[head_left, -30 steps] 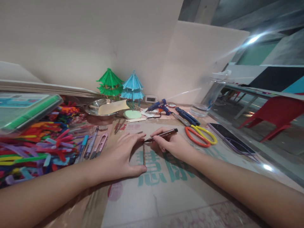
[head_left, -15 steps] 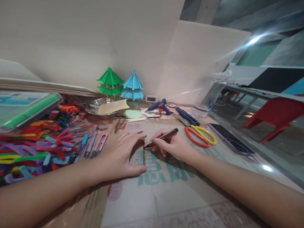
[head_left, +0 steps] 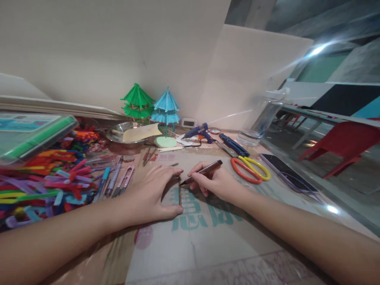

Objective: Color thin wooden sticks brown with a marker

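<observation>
Gripping the pen [head_left: 211, 167], your right hand [head_left: 213, 181] has brought its tip nearer along the stick [head_left: 180, 194] your left hand [head_left: 153, 192] holds, apparently marking.

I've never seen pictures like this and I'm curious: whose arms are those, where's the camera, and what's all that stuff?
No robot here! These are a person's bare arms, seen from one camera worn on that person's head, looking forward and down. The left hand holds a thin stick between thumb and finger, against a printed sheet. The right hand holds a dark pen, its tip at the stick. Colourful fuzzy strips are piled on the left. Behind the hands lies a blue glue gun; on the right are scissors and a phone.
</observation>
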`<state>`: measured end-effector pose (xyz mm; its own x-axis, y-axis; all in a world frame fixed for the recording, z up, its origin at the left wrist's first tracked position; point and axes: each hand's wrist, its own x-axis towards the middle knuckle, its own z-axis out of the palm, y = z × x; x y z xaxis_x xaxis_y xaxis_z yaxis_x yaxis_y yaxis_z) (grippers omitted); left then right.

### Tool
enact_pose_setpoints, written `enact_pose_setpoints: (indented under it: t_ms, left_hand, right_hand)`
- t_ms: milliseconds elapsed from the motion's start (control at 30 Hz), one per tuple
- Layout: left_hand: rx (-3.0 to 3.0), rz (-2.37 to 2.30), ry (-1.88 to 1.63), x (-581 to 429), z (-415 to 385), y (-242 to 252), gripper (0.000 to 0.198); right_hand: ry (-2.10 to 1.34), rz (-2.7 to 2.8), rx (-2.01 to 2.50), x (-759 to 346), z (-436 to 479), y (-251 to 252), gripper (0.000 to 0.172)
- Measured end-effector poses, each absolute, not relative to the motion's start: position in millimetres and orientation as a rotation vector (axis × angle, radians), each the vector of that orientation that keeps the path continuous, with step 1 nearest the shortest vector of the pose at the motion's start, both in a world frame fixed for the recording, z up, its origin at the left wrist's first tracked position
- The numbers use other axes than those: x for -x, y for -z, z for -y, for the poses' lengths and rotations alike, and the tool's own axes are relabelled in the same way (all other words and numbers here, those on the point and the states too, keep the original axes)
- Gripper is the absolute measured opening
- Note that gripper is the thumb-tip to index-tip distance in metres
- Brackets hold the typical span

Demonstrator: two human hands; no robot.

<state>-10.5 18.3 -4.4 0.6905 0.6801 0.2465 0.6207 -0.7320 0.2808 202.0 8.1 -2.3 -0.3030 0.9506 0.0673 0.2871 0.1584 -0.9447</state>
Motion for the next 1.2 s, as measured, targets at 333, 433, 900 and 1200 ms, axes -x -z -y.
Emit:
enact_pose_setpoints:
  t_ms: [333, 433, 900, 1200]
  left_hand:
    - [-2.701, -1.038, -0.505, 10.7, -18.7, 5.1, 0.071]
    - [-2.702, -1.047, -0.498, 10.6, -18.7, 5.0, 0.072]
    - [-2.689, -1.042, -0.488, 10.0, -19.2, 5.5, 0.071]
    - [-2.703, -1.050, -0.501, 9.9, -18.4, 6.3, 0.068]
  right_hand:
    - [-1.347, 1.834, 1.099, -206.2, -6.3, 2.7, 0.020]
    - [-1.296, 1.798, 1.126, -204.9, -7.2, 3.3, 0.019]
    - [-1.290, 1.792, 1.138, -205.8, -8.0, 3.8, 0.020]
    - [-1.321, 1.807, 1.112, -206.6, -8.3, 4.1, 0.020]
